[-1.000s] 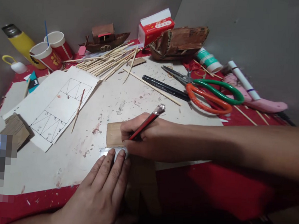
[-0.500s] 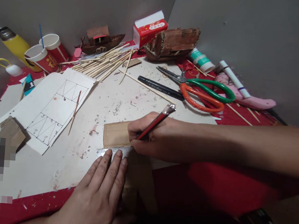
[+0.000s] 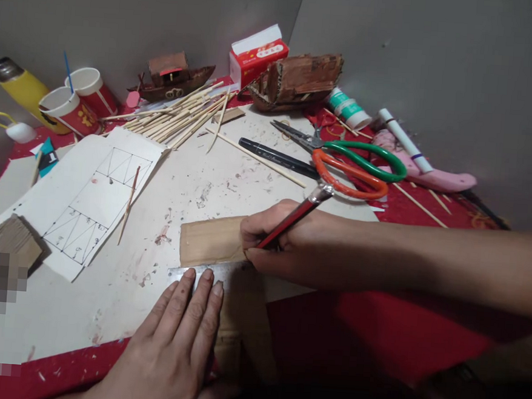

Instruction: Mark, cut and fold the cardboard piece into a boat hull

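Note:
My right hand [image 3: 276, 240] is closed round a red and black pencil [image 3: 294, 220] with a silvery end, which slants up to the right. The pencil's tip is hidden behind my fingers, close to the upper edge of a metal ruler [image 3: 236, 270]. That ruler lies across a piece of brown cardboard [image 3: 208, 241], part of which stretches below it towards me. Fingers lying flat, my left hand [image 3: 179, 333] presses on the ruler's left end. The thumb of this hand is mostly hidden.
A paper with a truss drawing [image 3: 80, 211] lies left. Behind are wooden sticks [image 3: 176, 117], a black marker [image 3: 273, 157], scissors [image 3: 355, 163] and two cardboard boat models [image 3: 301, 83]. Paper cups [image 3: 67, 109] and a yellow bottle [image 3: 25, 94] stand back left. A pink glue gun [image 3: 445, 178] lies right.
My right hand and the pencil have moved right along the ruler's edge, showing more cardboard. My left hand stays on the ruler. The whole view has shifted slightly.

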Demonstrator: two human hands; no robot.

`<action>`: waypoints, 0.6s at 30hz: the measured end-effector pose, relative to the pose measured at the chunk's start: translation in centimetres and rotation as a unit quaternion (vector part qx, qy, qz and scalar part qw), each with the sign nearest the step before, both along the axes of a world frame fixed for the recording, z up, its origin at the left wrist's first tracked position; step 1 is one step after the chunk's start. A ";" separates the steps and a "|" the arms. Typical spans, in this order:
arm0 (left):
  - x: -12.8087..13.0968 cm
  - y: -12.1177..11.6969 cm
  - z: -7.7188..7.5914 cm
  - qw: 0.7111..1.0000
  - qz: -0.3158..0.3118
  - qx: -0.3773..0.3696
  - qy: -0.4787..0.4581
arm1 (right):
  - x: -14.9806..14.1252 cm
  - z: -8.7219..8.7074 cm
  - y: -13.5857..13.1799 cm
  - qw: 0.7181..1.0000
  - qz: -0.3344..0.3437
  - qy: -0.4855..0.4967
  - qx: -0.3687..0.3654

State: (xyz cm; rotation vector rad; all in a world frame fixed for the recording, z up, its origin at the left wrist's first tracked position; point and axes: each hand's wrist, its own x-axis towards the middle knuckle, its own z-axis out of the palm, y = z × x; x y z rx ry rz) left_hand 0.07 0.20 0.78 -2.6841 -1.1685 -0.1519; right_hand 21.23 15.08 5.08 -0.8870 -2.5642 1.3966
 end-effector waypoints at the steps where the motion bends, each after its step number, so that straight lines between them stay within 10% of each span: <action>1: 0.0 0.0 0.0 1.000 -0.001 0.000 0.000 | 0.1 0.0 0.0 1.000 0.001 0.002 0.000; 18: 0.0 0.2 0.0 1.000 -0.004 0.007 0.006 | 2.5 0.0 -0.5 0.995 -0.078 0.054 -0.019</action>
